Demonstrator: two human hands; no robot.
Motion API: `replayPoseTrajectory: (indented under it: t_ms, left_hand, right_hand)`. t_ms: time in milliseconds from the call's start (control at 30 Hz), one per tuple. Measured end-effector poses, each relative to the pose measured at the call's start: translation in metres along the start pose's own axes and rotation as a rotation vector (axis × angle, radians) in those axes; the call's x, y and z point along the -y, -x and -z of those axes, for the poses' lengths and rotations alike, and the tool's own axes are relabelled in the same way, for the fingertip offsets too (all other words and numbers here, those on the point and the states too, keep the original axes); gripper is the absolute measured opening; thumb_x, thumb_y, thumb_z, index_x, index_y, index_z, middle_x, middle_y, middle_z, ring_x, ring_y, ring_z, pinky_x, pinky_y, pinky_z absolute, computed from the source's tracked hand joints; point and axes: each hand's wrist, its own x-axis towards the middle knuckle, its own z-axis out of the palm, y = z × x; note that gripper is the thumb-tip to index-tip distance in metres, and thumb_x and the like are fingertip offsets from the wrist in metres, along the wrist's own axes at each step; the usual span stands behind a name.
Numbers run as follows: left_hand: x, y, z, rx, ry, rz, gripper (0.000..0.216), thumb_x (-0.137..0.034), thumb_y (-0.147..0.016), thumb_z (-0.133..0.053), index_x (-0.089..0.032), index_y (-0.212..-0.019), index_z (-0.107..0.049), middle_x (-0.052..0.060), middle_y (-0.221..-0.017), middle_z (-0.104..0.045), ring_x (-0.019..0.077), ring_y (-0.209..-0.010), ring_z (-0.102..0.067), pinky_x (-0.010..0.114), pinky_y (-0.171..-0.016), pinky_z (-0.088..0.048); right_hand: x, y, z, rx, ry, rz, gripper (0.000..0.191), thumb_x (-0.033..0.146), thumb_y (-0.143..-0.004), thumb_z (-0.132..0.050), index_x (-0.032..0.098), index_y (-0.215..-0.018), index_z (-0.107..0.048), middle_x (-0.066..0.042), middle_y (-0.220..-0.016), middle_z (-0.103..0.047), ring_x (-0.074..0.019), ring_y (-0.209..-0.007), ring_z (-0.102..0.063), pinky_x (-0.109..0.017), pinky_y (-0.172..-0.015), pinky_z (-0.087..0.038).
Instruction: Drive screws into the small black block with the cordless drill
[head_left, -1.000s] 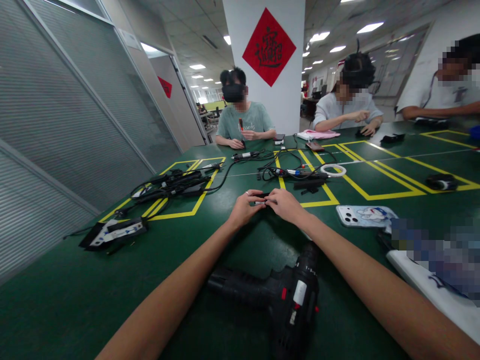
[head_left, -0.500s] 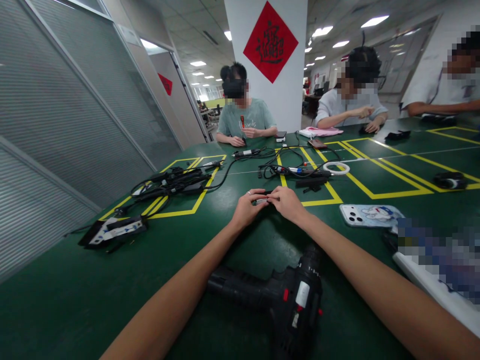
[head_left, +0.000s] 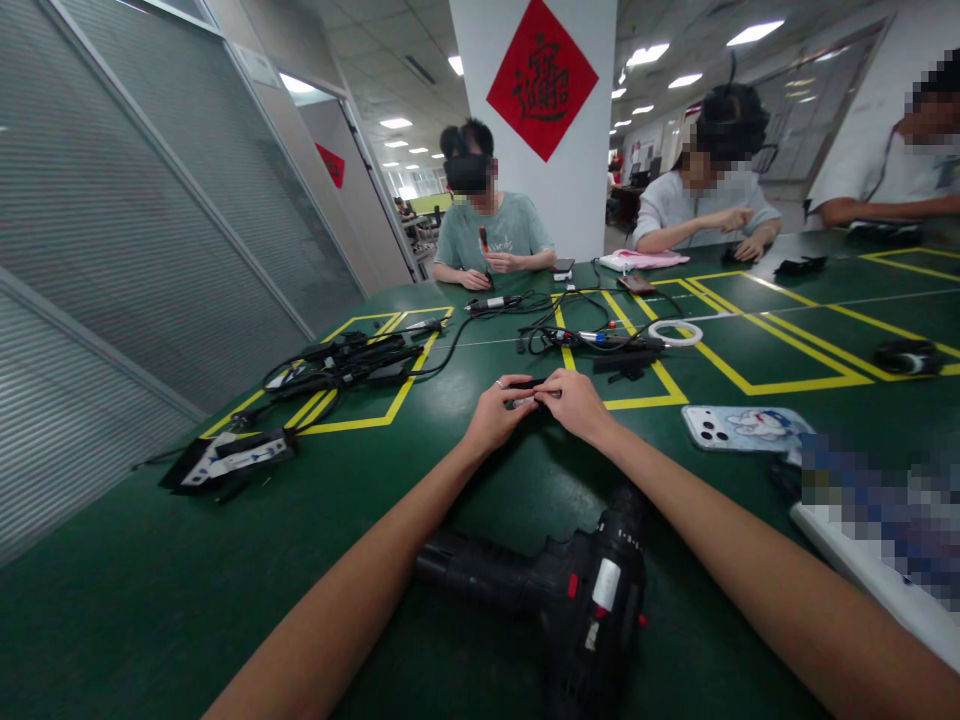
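Note:
Both hands meet above the middle of the green table [head_left: 360, 560], closed around a small black piece with a pale strip [head_left: 523, 402]. Its kind is too small to tell, and fingers cover most of it. My left hand [head_left: 497, 415] pinches it from the left, a ring on one finger. From the right, my right hand [head_left: 576, 405] grips its other end, fingertips touching those of the left. Between my forearms lies a black cordless drill [head_left: 555, 585], chuck pointing away from me.
Black cables and devices [head_left: 349, 365] are heaped at left, beside a black and white bracket-like part [head_left: 232, 462]. More cabled tools [head_left: 600, 345] and a white ring [head_left: 675, 333] lie ahead. A phone [head_left: 746, 428] rests at right. Co-workers [head_left: 495, 235] sit across the table.
The hands keep the same grip on the small piece. Only the view has shifted very slightly.

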Motion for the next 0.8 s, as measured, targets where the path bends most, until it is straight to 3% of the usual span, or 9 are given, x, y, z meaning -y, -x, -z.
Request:
replayPoseTrajectory:
  t_ms: [167,367,467,567,633,700,767,800]
  left_hand:
    - [0.000,-0.002,-0.007,-0.034,0.023,-0.051,0.023,-0.026,-0.075,-0.060,-0.018,-0.095,-0.064,0.007,-0.118,-0.053,0.0195,-0.110,-0.050,0.036,-0.098,-0.039]
    - [0.001,-0.002,-0.007,0.007,0.085,-0.067,0.027,-0.023,-0.072,-0.062,-0.016,-0.098,-0.059,0.010,-0.119,-0.051,0.0202,-0.111,-0.049,0.037,-0.098,-0.038]
    - [-0.005,-0.004,0.006,-0.006,0.107,-0.062,0.040,-0.022,-0.072,-0.062,-0.017,-0.110,-0.053,0.012,-0.126,-0.047,0.0216,-0.119,-0.043,0.040,-0.103,-0.032]
    - [-0.033,-0.002,0.036,0.009,0.080,-0.015,0.040,-0.023,-0.077,-0.055,-0.015,-0.116,-0.049,0.013,-0.133,-0.040,0.0234,-0.126,-0.035,0.042,-0.106,-0.026]
    - [-0.065,0.009,0.061,0.174,0.075,0.008,0.038,-0.023,-0.081,-0.049,-0.015,-0.117,-0.049,0.011,-0.133,-0.040,0.0229,-0.125,-0.035,0.041,-0.106,-0.026]
    - [-0.101,0.029,0.083,0.517,0.064,0.012,0.042,-0.023,-0.080,-0.049,-0.019,-0.122,-0.046,0.006,-0.129,-0.046,0.0210,-0.120,-0.041,0.038,-0.105,-0.029]
    - [-0.133,0.058,0.093,0.828,-0.003,0.023,0.063,-0.028,-0.071,-0.061,-0.025,-0.129,-0.039,0.003,-0.133,-0.043,0.0231,-0.119,-0.043,0.036,-0.103,-0.034]
    - [-0.145,0.072,0.093,0.900,-0.049,0.040,0.075,-0.031,-0.066,-0.065,-0.025,-0.133,-0.033,0.005,-0.135,-0.041,0.0248,-0.117,-0.045,0.036,-0.101,-0.036]
  right_hand:
    - [-0.004,-0.003,0.000,-0.042,-0.055,-0.055,0.017,0.025,-0.079,-0.058,0.019,-0.086,-0.071,-0.005,-0.084,-0.065,-0.0153,-0.078,-0.057,-0.025,-0.075,-0.041]
    - [-0.002,-0.001,0.001,0.011,-0.047,-0.075,0.022,0.021,-0.075,-0.060,0.020,-0.095,-0.070,-0.006,-0.089,-0.064,-0.0170,-0.084,-0.056,-0.028,-0.080,-0.041]
    - [0.001,-0.003,0.006,0.016,-0.031,-0.086,0.032,0.022,-0.071,-0.063,0.018,-0.103,-0.066,-0.007,-0.090,-0.063,-0.0183,-0.086,-0.055,-0.029,-0.081,-0.041]
    - [0.002,-0.008,0.019,-0.054,-0.042,-0.122,0.034,0.025,-0.074,-0.060,0.015,-0.106,-0.064,-0.009,-0.092,-0.064,-0.0184,-0.085,-0.056,-0.029,-0.079,-0.043]
    - [0.000,-0.012,0.031,-0.135,-0.072,-0.170,0.030,0.027,-0.078,-0.054,0.014,-0.103,-0.065,-0.008,-0.089,-0.065,-0.0173,-0.081,-0.058,-0.027,-0.076,-0.044]
    - [-0.007,-0.015,0.043,-0.212,-0.113,-0.233,0.028,0.026,-0.080,-0.050,0.015,-0.100,-0.066,-0.007,-0.084,-0.067,-0.0161,-0.076,-0.060,-0.026,-0.073,-0.044]
    - [-0.018,-0.015,0.052,-0.281,-0.143,-0.301,0.027,0.026,-0.080,-0.047,0.015,-0.094,-0.067,-0.006,-0.080,-0.068,-0.0160,-0.072,-0.061,-0.026,-0.071,-0.045]
    - [-0.024,-0.015,0.055,-0.313,-0.153,-0.334,0.026,0.025,-0.079,-0.048,0.015,-0.091,-0.068,-0.006,-0.078,-0.068,-0.0163,-0.072,-0.061,-0.027,-0.071,-0.045]
